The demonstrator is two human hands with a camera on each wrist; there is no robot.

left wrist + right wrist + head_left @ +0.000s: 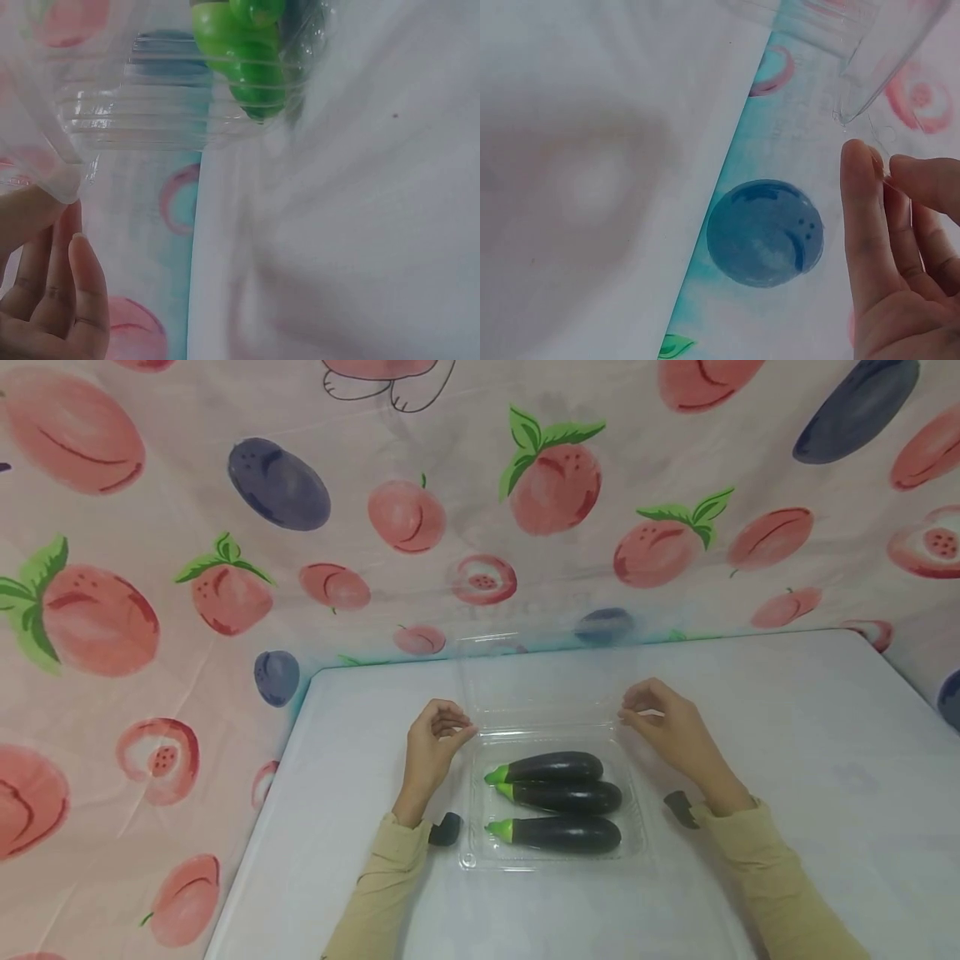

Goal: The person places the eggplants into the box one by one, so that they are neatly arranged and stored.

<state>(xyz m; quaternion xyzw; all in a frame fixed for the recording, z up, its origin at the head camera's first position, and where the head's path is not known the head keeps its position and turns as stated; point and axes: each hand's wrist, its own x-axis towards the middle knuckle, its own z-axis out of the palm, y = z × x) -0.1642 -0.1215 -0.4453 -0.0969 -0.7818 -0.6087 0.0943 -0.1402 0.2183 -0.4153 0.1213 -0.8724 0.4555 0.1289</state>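
Note:
A clear plastic clamshell container (555, 865) lies on the table with its lid (540, 681) raised at the back. Inside its base, three dark purple eggplants (566, 833) lie side by side, green stem ends (255, 82) to the left. My left hand (435, 739) pinches the lid's left edge near the hinge; the thumb overlaps a clear corner in the left wrist view. On the other side, my right hand (675, 727) pinches a thin clear edge of the lid between thumb and fingers (866, 217). The lid's transparency makes its outline faint.
The container stands on a white-covered table (825, 760). A fruit-printed cloth (480, 510) hangs behind the table's back edge and along its left side. Small dark devices (446, 829) stick out at both wrists.

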